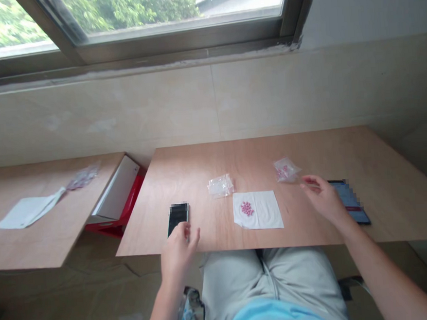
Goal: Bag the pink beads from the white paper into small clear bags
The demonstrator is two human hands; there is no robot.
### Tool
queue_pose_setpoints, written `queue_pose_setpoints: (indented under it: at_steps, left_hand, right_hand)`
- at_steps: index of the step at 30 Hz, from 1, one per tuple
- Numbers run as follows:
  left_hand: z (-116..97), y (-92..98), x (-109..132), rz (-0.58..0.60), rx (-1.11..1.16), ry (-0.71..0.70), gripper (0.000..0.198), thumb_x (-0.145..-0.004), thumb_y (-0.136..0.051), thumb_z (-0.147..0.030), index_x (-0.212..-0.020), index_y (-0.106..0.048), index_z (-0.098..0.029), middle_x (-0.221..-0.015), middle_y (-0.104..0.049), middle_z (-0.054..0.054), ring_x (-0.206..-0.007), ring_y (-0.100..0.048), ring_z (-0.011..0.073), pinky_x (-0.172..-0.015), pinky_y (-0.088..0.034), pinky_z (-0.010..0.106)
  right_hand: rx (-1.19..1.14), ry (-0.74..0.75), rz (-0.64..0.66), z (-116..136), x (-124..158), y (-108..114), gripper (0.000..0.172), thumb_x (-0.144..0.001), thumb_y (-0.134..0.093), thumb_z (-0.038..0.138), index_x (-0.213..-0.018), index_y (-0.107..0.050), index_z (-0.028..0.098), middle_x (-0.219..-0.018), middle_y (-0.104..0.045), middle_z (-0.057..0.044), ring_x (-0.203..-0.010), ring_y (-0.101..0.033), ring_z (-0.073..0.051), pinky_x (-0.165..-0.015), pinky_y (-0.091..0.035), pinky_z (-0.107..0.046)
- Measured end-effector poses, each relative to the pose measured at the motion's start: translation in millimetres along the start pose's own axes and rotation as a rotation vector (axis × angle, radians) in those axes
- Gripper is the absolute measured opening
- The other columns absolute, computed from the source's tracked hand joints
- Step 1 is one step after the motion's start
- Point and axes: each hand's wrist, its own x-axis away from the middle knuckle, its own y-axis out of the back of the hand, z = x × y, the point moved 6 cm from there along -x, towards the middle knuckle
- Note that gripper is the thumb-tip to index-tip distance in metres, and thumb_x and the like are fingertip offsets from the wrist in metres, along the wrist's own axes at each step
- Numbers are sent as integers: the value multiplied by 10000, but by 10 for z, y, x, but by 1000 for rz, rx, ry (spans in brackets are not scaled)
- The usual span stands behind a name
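The left hand [178,257], loosely open and empty, is just at one smartphone [178,218]. The right hand [324,198], open and empty, is near one plastic bag of pink pills [286,169].

A napkin [257,210] lies between a phone [178,218] and what seems a tablet [349,201].

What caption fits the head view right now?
Left hand at a phone, right hand near a plastic bag of pink beads on a wooden desk.

Unfinished room, plywood desk [384,192] beneath window [133,14]
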Motion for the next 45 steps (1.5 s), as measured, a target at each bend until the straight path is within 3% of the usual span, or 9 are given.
queue_pose_setpoints:
  at_steps: [3, 7, 14, 20, 29, 34, 39, 42, 45]
  left_hand:
    - [354, 66, 16, -141, -157, 65, 638, -911, -466, -618, -1375, -497, -182, -1208, -645, 156, -1107, -620, 323, -775, -464, 369]
    - [484, -33, -34, -155, -311, 56, 929, -853, -500, -690, -1532, -302, -88, -1201, -596, 220, -1147, -569, 396, -880, -458, 461]
    - [490, -81, -58, -233, -128, -85, 838, -875, -599, -376, -1577, -202, -148, -1236, -544, 187, -1111, -593, 350, -879, -509, 466]
    - [573, -75, 2, -261, -29, -297, 813, -912, -582, -348, -1590, -159, -195, -1380, -468, 205, -1271, -522, 363, -983, -499, 505]
    - [629, -86, 11, -146, 105, -102, 938, -839, -682, -416, -1593, -142, -273, -1373, -523, 178, -1196, -608, 354, -870, -549, 456]
    - [732, -178, 17, 2, 484, -8, 995, -857, -650, -376, -1595, 14, -308, -1214, -560, 96, -950, -691, 216, -851, -562, 385]
    - [852, -220, -50, 71, 674, -32, 789, -889, -571, -317, -1559, -159, -251, -1048, -612, 51, -917, -679, 188, -836, -557, 341]
    - [879, -194, -96, 40, 588, 22, 539, -981, -430, -438, -1466, -341, -220, -985, -645, 54, -864, -676, 201, -792, -553, 350]
    - [816, -143, -105, -29, 450, 22, 520, -1003, -367, -496, -1438, -401, -213, -1051, -649, 85, -909, -673, 230, -807, -542, 379]
  right_hand:
    - [46, -31, 52, 21, 232, -41, 382, -879, -637, 512, -1142, -649, 236, -1191, -692, -104, -1039, -680, -277, -950, -538, -464]
    - [80, -59, 150, -8, 365, -151, 357, -887, -615, 506, -1122, -648, 239, -1180, -700, -98, -1055, -676, -279, -961, -530, -463]
    - [134, -22, 262, 157, 415, -241, 347, -899, -567, 493, -1133, -645, 250, -1179, -701, -105, -994, -693, -282, -873, -568, -438]
    - [141, 9, 310, 223, 454, -257, 329, -898, -570, 483, -1130, -648, 264, -1178, -706, -95, -955, -700, -276, -839, -579, -421]
    - [119, 7, 335, 200, 474, -275, 331, -894, -577, 493, -1117, -657, 261, -1171, -711, -104, -945, -704, -281, -823, -592, -425]
    - [119, 13, 353, 163, 480, -293, 321, -895, -581, 483, -1124, -652, 269, -1182, -707, -100, -955, -701, -283, -821, -595, -429]
    - [132, 18, 377, 104, 481, -325, 333, -889, -581, 477, -1140, -656, 270, -1189, -704, -102, -949, -703, -283, -839, -593, -441]
    - [128, 21, 387, 117, 490, -329, 342, -884, -579, 477, -1137, -663, 263, -1165, -712, -111, -951, -705, -290, -837, -595, -445]
    - [129, 26, 399, 140, 503, -325, 342, -888, -573, 476, -1134, -665, 255, -1154, -720, -106, -956, -708, -283, -835, -595, -428]
